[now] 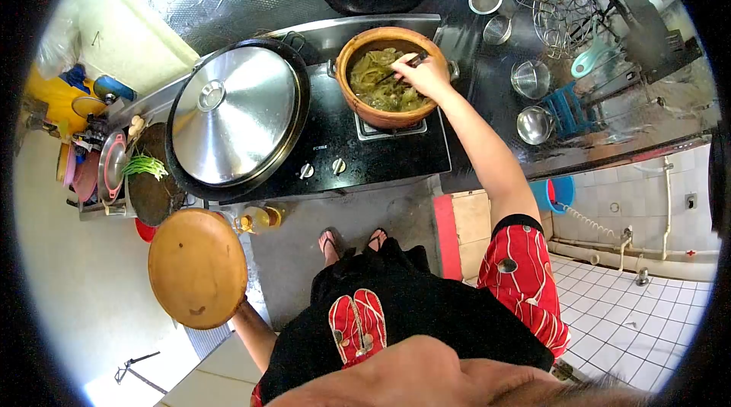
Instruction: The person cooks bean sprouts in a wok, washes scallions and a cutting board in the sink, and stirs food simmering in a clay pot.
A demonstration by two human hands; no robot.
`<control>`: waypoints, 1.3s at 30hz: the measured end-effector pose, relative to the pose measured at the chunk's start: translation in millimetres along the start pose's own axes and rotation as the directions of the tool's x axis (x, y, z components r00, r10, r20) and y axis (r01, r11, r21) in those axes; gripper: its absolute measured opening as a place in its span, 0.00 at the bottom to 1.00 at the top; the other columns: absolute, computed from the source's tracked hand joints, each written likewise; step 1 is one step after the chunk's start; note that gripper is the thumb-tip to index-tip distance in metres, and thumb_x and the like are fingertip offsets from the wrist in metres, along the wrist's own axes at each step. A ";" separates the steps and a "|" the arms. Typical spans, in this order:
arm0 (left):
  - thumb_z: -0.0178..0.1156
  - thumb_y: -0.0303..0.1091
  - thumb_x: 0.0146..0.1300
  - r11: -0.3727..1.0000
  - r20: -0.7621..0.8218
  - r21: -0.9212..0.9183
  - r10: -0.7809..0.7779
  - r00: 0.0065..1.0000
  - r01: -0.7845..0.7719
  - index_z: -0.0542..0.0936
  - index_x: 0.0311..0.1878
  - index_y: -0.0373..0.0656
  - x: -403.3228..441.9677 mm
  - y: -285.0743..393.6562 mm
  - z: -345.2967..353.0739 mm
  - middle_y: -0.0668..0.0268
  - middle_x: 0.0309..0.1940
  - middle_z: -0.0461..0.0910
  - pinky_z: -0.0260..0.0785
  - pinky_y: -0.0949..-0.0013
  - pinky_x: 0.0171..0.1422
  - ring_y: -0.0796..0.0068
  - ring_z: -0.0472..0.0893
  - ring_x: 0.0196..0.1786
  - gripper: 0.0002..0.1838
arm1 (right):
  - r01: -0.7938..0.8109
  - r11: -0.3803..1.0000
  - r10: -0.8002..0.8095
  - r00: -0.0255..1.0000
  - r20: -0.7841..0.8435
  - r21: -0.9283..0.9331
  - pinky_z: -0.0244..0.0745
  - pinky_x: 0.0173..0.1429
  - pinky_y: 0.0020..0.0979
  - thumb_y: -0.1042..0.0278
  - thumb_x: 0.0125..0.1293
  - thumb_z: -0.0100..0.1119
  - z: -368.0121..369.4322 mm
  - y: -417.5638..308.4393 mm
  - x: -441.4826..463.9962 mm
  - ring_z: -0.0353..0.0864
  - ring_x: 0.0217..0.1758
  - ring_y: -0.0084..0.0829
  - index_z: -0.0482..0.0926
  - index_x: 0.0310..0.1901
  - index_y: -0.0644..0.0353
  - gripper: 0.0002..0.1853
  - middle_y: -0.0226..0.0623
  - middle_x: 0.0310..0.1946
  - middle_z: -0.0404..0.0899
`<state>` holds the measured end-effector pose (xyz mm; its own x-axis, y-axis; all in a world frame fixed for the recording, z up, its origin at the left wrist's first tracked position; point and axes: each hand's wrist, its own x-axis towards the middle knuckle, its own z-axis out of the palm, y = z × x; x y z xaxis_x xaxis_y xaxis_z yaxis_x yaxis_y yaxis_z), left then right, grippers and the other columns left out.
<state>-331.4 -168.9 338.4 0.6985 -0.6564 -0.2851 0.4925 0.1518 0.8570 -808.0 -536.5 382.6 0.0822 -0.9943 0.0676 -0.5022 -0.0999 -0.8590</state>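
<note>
My right hand (423, 76) is closed around dark chopsticks (397, 72), whose lower ends reach into the green food (371, 79) in a round clay pot (346, 43). The pot stands on the right burner of the black stove (396, 157). Down at the left, a round tan lid (196, 266) is held out over the floor, its broad face towards me. My left hand (242, 309) is at the lid's lower right edge, with its fingers mostly hidden behind it.
A large pan with a shiny metal lid (251, 121) covers the left burner. Beside it, green onions (146, 166) lie on a round chopping board (156, 197). An oil bottle (259, 219) stands below the stove. Strainers (531, 79) and ladles (535, 125) are at the right.
</note>
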 end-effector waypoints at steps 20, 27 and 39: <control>0.47 0.46 0.63 1.000 0.030 -0.011 -0.015 0.999 0.015 0.67 0.55 0.40 4.9 0.6 0.1 0.49 0.46 0.72 0.61 0.55 0.54 0.49 0.71 0.49 0.23 | -0.079 0.905 0.079 0.997 -0.016 -0.419 0.75 0.43 0.36 0.54 0.58 0.55 -29.8 33.5 24.8 0.82 0.32 0.38 0.80 0.30 0.62 0.17 0.40 0.20 0.80; 0.47 0.46 0.63 1.000 0.041 -0.005 -0.020 0.999 0.020 0.67 0.54 0.40 6.5 2.4 3.7 0.49 0.45 0.73 0.62 0.55 0.53 0.49 0.72 0.48 0.22 | 0.166 0.963 -0.207 0.959 -0.191 -0.211 0.73 0.42 0.35 0.53 0.60 0.55 -25.8 -27.6 32.4 0.81 0.35 0.41 0.79 0.33 0.62 0.17 0.44 0.29 0.81; 0.47 0.46 0.63 1.000 0.067 0.009 -0.029 0.997 0.028 0.68 0.53 0.40 13.8 8.7 4.5 0.48 0.43 0.74 0.64 0.56 0.52 0.49 0.73 0.46 0.22 | 0.168 0.947 -0.225 0.956 -0.191 -0.275 0.72 0.36 0.28 0.55 0.61 0.58 -60.7 -48.1 5.4 0.80 0.29 0.25 0.80 0.31 0.62 0.16 0.35 0.24 0.81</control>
<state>-319.7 -179.9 343.9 0.6477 -0.7085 -0.2804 0.5072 0.1263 0.8525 -835.6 -539.3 455.1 0.0269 -0.9347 0.3544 -0.6983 -0.2712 -0.6624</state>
